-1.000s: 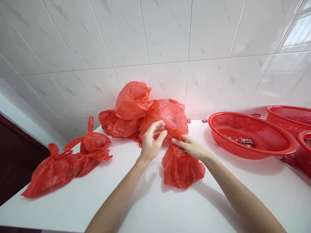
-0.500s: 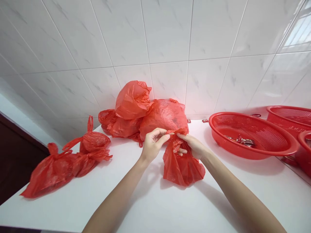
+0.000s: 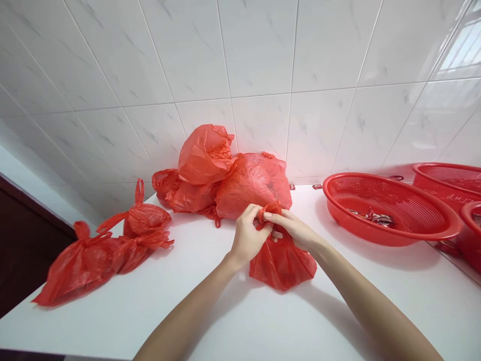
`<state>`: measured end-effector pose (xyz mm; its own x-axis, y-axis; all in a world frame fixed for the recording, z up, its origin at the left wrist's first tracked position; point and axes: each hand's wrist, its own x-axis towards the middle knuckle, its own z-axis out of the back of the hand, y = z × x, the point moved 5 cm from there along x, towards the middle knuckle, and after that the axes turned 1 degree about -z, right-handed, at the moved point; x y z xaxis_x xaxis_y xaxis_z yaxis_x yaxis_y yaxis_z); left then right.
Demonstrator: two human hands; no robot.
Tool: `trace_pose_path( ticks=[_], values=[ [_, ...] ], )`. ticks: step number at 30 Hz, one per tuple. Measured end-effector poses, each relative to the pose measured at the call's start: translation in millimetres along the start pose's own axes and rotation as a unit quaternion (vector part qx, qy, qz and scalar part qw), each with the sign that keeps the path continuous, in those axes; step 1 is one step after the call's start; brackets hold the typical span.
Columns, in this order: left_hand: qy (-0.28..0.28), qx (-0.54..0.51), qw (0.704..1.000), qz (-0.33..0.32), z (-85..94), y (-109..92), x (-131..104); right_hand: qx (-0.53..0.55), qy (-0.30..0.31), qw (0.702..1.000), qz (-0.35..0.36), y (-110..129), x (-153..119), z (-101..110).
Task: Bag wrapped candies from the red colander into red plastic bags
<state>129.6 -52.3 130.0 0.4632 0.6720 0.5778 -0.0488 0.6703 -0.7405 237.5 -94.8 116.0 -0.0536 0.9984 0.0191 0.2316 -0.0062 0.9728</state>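
Note:
A small red plastic bag (image 3: 283, 265) rests on the white table in front of me, its bottom spread and its neck bunched. My left hand (image 3: 250, 233) is closed around the left side of the gathered neck, thumb and fingers pinching the plastic. From the right, my right hand (image 3: 293, 226) grips the same neck, its thumb reaching across toward the left fingers. Some of the fingertips are hidden behind plastic and the other hand. What the bag contains cannot be made out.
Behind my hands, several larger red bags (image 3: 251, 183) are heaped against the tiled wall. Knotted red bags (image 3: 82, 260) lie at the left of the table (image 3: 158, 296). On the right stands a red plastic basket (image 3: 391, 238) with small wrapped packets (image 3: 376, 217), beside further baskets (image 3: 447, 185).
My left hand has moved right and closed in on the bag's neck, meeting my right hand. The neck is bunched more tightly; the other bags and baskets stay put.

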Motion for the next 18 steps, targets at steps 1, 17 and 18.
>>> trace_pose_path(
  ticks=[1,17,18],
  values=[
    [0.001,0.005,1.0,-0.002,-0.4,0.7,0.6,-0.017,-0.012,1.0,0.006,0.4,0.1,-0.3],
    [-0.072,0.182,0.896,-0.399,0.8,-5.5,-20.4,0.08,-0.064,0.994,-0.032,-6.6,4.1,12.3],
    [-0.068,0.195,0.89,-0.407,0.6,-5.3,-21.4,0.079,-0.069,0.994,-0.025,-5.7,4.0,14.8]
  ],
)
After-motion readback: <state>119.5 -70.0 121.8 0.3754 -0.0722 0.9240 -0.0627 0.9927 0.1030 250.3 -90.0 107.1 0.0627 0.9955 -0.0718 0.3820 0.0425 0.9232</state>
